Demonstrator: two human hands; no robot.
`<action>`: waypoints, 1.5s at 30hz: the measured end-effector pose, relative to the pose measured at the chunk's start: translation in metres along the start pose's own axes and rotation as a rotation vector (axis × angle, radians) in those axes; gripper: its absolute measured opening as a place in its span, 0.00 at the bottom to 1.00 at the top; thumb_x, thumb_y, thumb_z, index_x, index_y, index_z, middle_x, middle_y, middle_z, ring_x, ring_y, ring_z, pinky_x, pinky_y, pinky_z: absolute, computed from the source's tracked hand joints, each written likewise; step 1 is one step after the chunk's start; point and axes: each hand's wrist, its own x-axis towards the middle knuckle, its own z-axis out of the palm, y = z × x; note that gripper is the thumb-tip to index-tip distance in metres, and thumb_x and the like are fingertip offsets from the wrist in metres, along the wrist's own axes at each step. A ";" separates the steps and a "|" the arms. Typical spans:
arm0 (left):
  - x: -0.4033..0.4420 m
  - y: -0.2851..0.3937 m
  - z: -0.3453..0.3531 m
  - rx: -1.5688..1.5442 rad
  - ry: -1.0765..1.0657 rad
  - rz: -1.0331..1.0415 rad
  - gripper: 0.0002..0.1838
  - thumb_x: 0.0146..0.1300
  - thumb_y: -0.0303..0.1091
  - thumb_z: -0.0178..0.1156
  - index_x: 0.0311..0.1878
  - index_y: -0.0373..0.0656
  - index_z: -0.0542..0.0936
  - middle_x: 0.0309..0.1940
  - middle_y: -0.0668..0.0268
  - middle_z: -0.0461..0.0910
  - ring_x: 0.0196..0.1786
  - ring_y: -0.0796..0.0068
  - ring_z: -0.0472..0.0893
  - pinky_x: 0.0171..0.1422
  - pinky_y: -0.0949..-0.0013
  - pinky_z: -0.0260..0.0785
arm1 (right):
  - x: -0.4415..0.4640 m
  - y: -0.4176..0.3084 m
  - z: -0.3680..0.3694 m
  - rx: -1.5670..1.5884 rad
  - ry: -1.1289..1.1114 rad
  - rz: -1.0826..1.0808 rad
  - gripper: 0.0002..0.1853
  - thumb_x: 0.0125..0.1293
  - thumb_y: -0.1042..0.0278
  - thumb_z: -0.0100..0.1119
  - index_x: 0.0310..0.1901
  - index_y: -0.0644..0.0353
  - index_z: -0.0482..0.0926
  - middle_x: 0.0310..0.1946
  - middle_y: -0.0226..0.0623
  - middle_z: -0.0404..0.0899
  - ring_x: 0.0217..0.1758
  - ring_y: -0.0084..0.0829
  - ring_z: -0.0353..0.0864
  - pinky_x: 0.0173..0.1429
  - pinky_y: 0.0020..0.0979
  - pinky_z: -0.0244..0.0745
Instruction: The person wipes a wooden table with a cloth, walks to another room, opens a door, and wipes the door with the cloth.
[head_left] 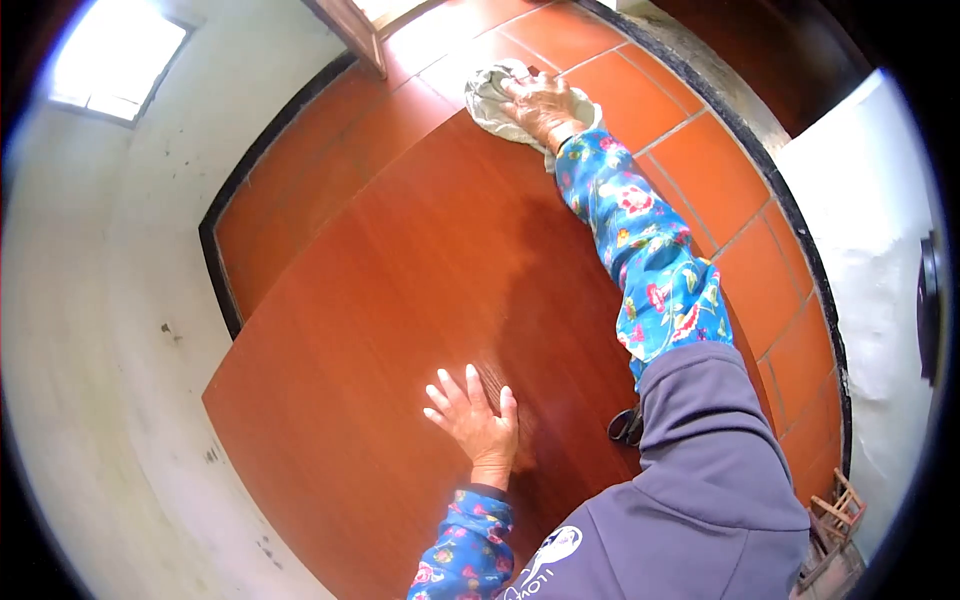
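My right hand [540, 108] reaches to the far corner of a reddish-brown wooden table [400, 270] and presses on a pale, crumpled cloth [490, 100]. Part of the cloth hangs over the table's edge by my wrist. Flat on the tabletop nearer to me lies my left hand [478, 425], its fingers spread and nothing in it. Blue flowered sleeves cover both forearms.
Orange floor tiles [700, 170] surround the table's far and right sides. A whitish wall [130, 300] stands close along the left. At the top is a wooden door edge [355, 35]. A small wooden stool [835, 515] sits at lower right.
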 end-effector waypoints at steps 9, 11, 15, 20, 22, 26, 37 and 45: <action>0.001 0.001 0.001 -0.018 0.071 -0.022 0.33 0.63 0.50 0.60 0.69 0.47 0.69 0.76 0.49 0.55 0.78 0.40 0.49 0.78 0.33 0.36 | -0.118 0.068 -0.035 -0.015 0.081 0.116 0.24 0.64 0.47 0.60 0.58 0.45 0.76 0.57 0.37 0.75 0.57 0.41 0.77 0.57 0.50 0.70; -0.002 -0.001 0.005 -0.008 0.118 -0.009 0.32 0.64 0.50 0.60 0.69 0.48 0.70 0.75 0.49 0.56 0.77 0.40 0.52 0.78 0.33 0.38 | -0.157 0.082 -0.046 -0.019 0.054 0.113 0.25 0.65 0.46 0.59 0.59 0.48 0.75 0.55 0.38 0.76 0.57 0.41 0.77 0.57 0.49 0.70; 0.004 -0.002 0.005 -0.028 0.169 0.010 0.30 0.66 0.51 0.57 0.68 0.47 0.71 0.74 0.48 0.59 0.76 0.39 0.54 0.77 0.32 0.40 | -0.246 0.108 -0.067 0.004 0.007 0.087 0.24 0.66 0.45 0.57 0.59 0.49 0.76 0.55 0.40 0.77 0.56 0.43 0.77 0.56 0.48 0.70; 0.010 -0.019 0.022 0.031 0.211 0.052 0.31 0.68 0.53 0.55 0.70 0.47 0.69 0.74 0.45 0.57 0.76 0.36 0.54 0.73 0.28 0.44 | -0.391 0.145 -0.114 -0.017 -0.016 0.089 0.26 0.64 0.45 0.58 0.58 0.51 0.75 0.52 0.41 0.78 0.52 0.45 0.78 0.55 0.47 0.71; 0.018 -0.029 0.022 0.014 0.137 0.107 0.33 0.67 0.54 0.55 0.71 0.46 0.68 0.74 0.44 0.56 0.76 0.38 0.55 0.75 0.32 0.47 | -0.453 0.170 -0.118 0.003 0.073 0.074 0.25 0.64 0.45 0.58 0.57 0.52 0.76 0.50 0.40 0.79 0.51 0.45 0.79 0.54 0.47 0.71; -0.025 -0.049 -0.008 -0.352 0.123 0.069 0.32 0.69 0.51 0.57 0.70 0.43 0.68 0.74 0.41 0.55 0.76 0.43 0.57 0.77 0.48 0.52 | -0.570 0.192 -0.162 0.056 -0.049 0.212 0.22 0.65 0.45 0.57 0.51 0.53 0.77 0.44 0.39 0.79 0.50 0.42 0.79 0.53 0.46 0.72; -0.247 -0.121 0.008 -0.284 0.358 -0.250 0.26 0.66 0.42 0.60 0.62 0.34 0.74 0.61 0.40 0.68 0.63 0.42 0.69 0.68 0.47 0.63 | -0.944 0.214 -0.221 0.709 -0.395 0.963 0.22 0.62 0.48 0.57 0.52 0.53 0.84 0.47 0.50 0.84 0.52 0.52 0.83 0.56 0.47 0.76; -0.246 -0.076 0.005 -0.210 0.493 -0.322 0.24 0.66 0.40 0.59 0.59 0.33 0.75 0.58 0.41 0.70 0.60 0.42 0.72 0.64 0.46 0.67 | -1.225 0.234 -0.109 0.178 -0.707 0.839 0.26 0.67 0.42 0.51 0.34 0.60 0.85 0.28 0.56 0.83 0.37 0.57 0.84 0.41 0.53 0.77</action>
